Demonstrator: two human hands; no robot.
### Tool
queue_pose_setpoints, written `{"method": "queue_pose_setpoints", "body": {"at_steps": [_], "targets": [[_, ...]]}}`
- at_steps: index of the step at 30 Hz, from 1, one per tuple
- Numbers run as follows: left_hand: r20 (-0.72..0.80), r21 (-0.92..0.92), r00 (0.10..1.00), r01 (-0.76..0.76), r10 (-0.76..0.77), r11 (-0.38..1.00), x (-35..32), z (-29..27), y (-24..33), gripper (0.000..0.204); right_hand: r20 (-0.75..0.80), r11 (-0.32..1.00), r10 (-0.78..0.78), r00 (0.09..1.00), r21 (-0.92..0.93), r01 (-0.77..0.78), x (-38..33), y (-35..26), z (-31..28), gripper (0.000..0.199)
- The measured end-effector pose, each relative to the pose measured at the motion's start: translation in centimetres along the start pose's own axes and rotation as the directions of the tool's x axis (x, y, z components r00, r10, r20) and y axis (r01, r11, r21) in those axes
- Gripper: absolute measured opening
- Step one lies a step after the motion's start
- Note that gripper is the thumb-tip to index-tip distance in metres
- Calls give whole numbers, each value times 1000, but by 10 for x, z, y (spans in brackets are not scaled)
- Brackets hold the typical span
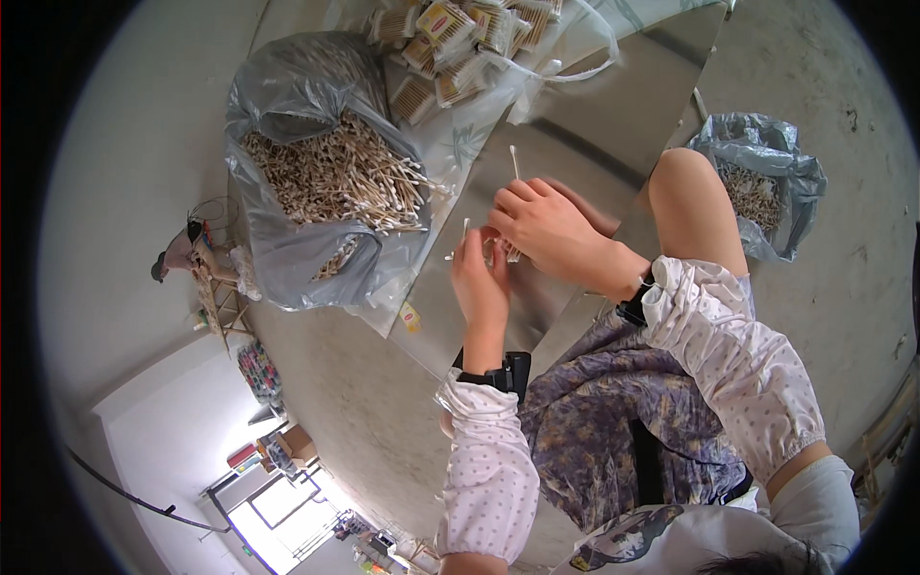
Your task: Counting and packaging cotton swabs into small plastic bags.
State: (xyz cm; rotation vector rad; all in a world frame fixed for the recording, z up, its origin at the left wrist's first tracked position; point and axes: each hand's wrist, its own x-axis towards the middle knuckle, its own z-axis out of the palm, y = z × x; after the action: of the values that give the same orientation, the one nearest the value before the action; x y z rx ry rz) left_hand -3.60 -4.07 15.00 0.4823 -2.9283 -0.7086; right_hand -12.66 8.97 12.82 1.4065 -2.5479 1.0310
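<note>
Over the shiny metal sheet [565,149], my two hands are close together. My left hand [481,289] is closed with its fingers pinched, and the white tips of cotton swabs [466,226] stick out by its fingertips. My right hand [551,228] is curled, palm down, around more swabs. Their ends [513,253] show in the gap between the hands; how many it holds is hidden. One swab [515,161] points up beyond the right hand's knuckles. To the left, a large grey plastic bag [287,81] lies open, full of loose cotton swabs [331,177].
Several packed swab packets [450,43] are heaped at the far end by a white plastic strap [604,62]. A smaller grey bag [810,182] of swabs sits right of my knee [695,201]. A small yellow label [410,316] lies at the sheet's left edge. Another person [187,251] is far left.
</note>
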Motion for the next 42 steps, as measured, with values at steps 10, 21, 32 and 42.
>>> {"method": "queue_pose_setpoints", "body": {"at_steps": [10,21,32,42], "targets": [[-238,-131,934,240,-266,962,-51,-12,-33,50,9,996,-85,996,7,85,-3,8,12,12],[-185,-153,898,376,-400,914,-70,-2,-44,38,-41,994,-70,997,85,74,-9,15,10,7],[-155,-295,845,454,-511,841,-88,-3,-56,12,50,986,-165,985,48,163,-20,-12,22,3],[0,-193,974,220,-225,956,-59,-9,-27,16,-65,990,-137,988,35,139,-31,-34,29,18]]}}
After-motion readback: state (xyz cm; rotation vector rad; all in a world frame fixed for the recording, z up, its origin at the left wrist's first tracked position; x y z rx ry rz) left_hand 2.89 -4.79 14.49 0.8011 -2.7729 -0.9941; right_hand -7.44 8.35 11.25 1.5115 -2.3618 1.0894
